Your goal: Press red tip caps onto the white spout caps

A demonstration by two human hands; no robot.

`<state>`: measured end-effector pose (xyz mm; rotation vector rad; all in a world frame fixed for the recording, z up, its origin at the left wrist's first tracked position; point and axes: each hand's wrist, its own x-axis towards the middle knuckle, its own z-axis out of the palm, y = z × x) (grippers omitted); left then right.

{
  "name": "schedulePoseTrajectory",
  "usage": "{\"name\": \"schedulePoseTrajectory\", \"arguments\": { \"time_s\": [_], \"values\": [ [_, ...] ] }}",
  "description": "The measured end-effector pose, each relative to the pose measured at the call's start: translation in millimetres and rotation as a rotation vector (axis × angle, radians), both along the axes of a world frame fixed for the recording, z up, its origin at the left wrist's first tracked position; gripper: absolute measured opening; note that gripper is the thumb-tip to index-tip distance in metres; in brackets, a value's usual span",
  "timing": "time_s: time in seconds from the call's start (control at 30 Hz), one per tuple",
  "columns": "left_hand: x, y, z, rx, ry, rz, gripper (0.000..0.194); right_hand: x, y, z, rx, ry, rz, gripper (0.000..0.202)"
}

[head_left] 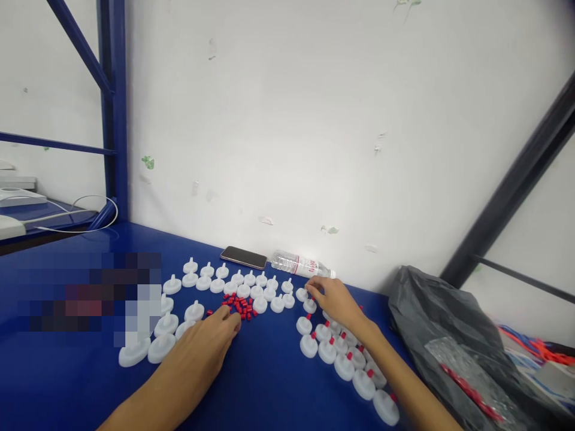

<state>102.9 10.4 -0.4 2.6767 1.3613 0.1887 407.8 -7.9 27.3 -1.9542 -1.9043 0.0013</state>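
Note:
My left hand rests low over the blue table, fingers curled together at the near edge of a pile of small red caps. What its fingertips hold, if anything, is hidden. My right hand reaches to the far end of the right-hand group, its thumb and fingers pinched at the spout of a white spouted lid. Around and below it stand rows of white lids with red tips, partly covered by my forearm. Plain white spouted lids stand in rows behind and left of the red pile.
A dark phone and a clear plastic bottle lie along the wall. On the right a black plastic bag borders the table, with a clear bag of red pieces on it. A blue post rises at left.

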Motion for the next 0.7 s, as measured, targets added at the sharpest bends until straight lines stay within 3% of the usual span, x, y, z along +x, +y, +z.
{"name": "schedulePoseTrajectory", "arguments": {
  "time_s": [0.2, 0.4, 0.57, 0.7],
  "values": [
    [-3, -1, -4.3, 0.044, -0.049, 0.038, 0.040, -6, -7, 4.3, 0.054, -0.077, -0.035, 0.024],
    [-5, 3, -7.1, 0.051, -0.077, 0.077, 0.035, -13, -21, 19.7, 0.147, -0.043, -0.073, 0.027],
    [-6, -2, 1.6, 0.033, -0.150, 0.041, 0.029, -36, -41, 30.4, 0.127, -0.036, 0.116, 0.025],
    [-6, -5, 4.7, 0.032, -0.246, 0.001, 0.023, -69, -51, 22.1, 0.255, -0.339, 0.354, 0.025]
  ]
}}
